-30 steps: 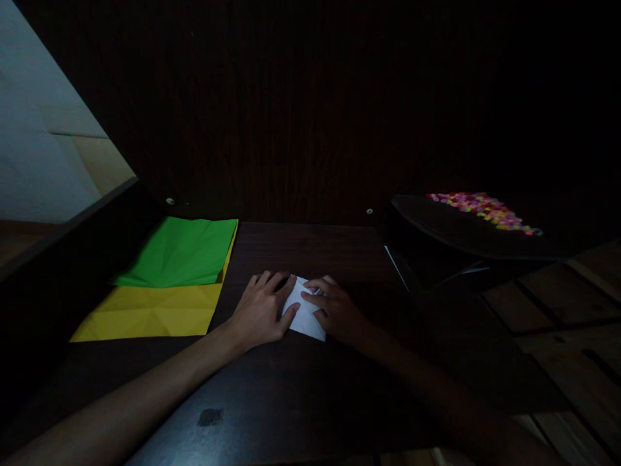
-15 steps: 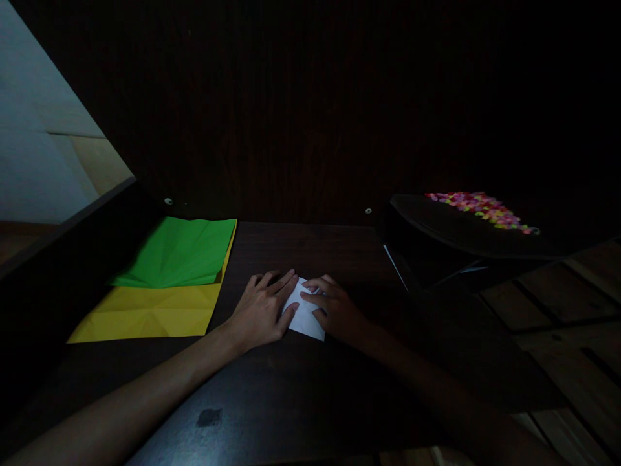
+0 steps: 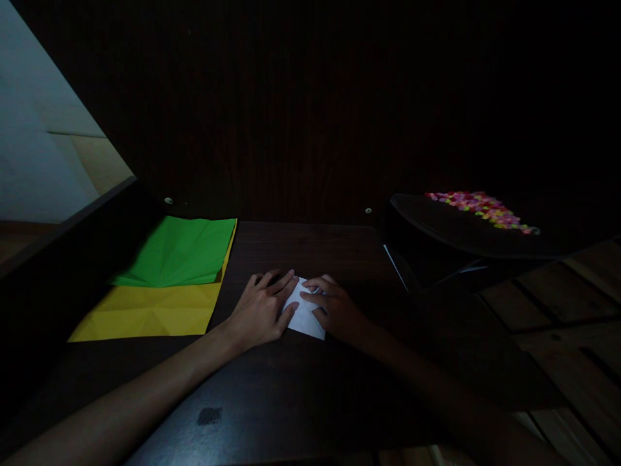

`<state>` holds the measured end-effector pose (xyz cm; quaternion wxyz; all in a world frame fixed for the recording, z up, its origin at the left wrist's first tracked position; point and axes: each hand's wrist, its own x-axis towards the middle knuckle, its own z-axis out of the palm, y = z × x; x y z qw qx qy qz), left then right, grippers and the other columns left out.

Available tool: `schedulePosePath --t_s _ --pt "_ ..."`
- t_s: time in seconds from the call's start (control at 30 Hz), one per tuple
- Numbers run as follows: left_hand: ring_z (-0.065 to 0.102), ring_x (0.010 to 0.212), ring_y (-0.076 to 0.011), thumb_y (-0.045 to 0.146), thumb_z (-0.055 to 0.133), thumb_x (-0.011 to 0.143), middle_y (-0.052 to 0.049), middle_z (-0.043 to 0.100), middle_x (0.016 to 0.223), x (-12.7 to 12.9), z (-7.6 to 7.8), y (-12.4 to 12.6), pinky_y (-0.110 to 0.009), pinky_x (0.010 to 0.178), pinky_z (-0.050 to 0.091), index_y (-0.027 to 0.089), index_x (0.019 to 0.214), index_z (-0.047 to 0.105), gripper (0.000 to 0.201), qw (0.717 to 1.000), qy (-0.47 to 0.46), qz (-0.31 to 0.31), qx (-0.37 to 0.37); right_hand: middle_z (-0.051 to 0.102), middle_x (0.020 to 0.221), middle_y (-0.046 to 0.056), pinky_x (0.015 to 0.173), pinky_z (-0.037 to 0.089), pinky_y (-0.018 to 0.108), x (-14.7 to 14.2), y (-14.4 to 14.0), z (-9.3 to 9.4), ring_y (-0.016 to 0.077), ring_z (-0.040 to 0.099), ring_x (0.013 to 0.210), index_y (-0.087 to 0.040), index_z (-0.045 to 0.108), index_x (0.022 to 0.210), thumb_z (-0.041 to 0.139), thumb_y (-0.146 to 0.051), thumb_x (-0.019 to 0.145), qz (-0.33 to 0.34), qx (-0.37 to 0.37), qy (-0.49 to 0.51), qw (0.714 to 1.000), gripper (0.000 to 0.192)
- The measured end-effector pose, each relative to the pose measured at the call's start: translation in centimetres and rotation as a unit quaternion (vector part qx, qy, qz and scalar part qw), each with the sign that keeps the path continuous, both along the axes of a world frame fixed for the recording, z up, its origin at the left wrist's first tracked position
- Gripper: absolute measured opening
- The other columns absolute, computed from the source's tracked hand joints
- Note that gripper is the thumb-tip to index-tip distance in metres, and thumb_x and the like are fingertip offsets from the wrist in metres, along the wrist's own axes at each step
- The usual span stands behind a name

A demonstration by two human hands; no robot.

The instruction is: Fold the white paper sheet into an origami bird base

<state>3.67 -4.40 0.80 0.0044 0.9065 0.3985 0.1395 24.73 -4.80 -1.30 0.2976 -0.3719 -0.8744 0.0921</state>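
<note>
A small piece of white paper [image 3: 305, 321], with straight edges that look folded, lies flat on the dark wooden desk [image 3: 310, 249]. On its left side rests my left hand [image 3: 264, 310], fingers stretched out and thumb on the paper. My right hand [image 3: 338, 309] lies over the right side of the sheet, its fingers apart and touching the surface. Both hands press down from above, and parts of the paper are hidden beneath them.
Left on the desk lies a green sheet [image 3: 187, 252] over a creased yellow sheet [image 3: 145, 317]. At the right, a dark bag-like item [image 3: 446, 230] carries a multicoloured beaded strip [image 3: 485, 210]. A dark upright panel [image 3: 291, 116] rises behind the desk.
</note>
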Motion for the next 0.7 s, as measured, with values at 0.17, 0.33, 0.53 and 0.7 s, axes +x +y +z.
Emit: schedulePosePath --t_s 0.17,0.33,0.53,0.7 --pt "0.046 0.126 -0.0370 0.037 0.044 0.096 -0.012 0.050 0.144 -0.04 -0.11 -0.02 -0.054 0.094 0.040 0.015 0.139 0.050 0.049 1.000 -0.002 -0.005 0.001 0.064 0.108 0.012 0.085 0.054 0.042 0.04 0.07 -0.05 0.0241 0.055 0.098 -0.016 0.073 0.102 0.058 0.003 0.073 0.000 -0.002 -0.002 1.000 0.037" --pt "0.046 0.128 -0.0366 0.037 0.044 0.096 -0.013 0.051 0.143 -0.07 -0.20 -0.05 -0.054 0.094 0.040 0.016 0.139 0.050 0.048 1.000 -0.011 -0.007 0.007 0.064 0.111 0.012 0.087 0.053 0.045 0.14 0.07 -0.02 0.0250 0.055 0.100 -0.018 0.072 0.106 0.058 0.001 0.075 0.004 -0.006 -0.020 1.000 0.039" --pt "0.046 0.129 -0.0362 0.038 0.042 0.097 -0.013 0.050 0.143 -0.11 -0.22 -0.09 -0.053 0.095 0.039 0.016 0.141 0.048 0.049 1.000 0.009 -0.006 0.008 0.066 0.111 0.013 0.088 0.053 0.046 0.17 -0.11 0.35 0.0260 0.056 0.102 -0.015 0.072 0.105 0.056 -0.001 0.072 0.013 0.001 0.001 1.000 0.040" --pt "0.048 0.128 -0.0356 0.038 0.042 0.098 -0.012 0.047 0.146 -0.13 -0.24 -0.17 -0.051 0.093 0.040 0.023 0.141 0.048 0.046 1.000 0.013 -0.008 0.013 0.066 0.112 0.013 0.091 0.052 0.048 0.30 -0.17 0.62 0.0260 0.057 0.102 -0.015 0.071 0.108 0.055 -0.002 0.073 0.026 -0.001 -0.008 1.000 0.041"
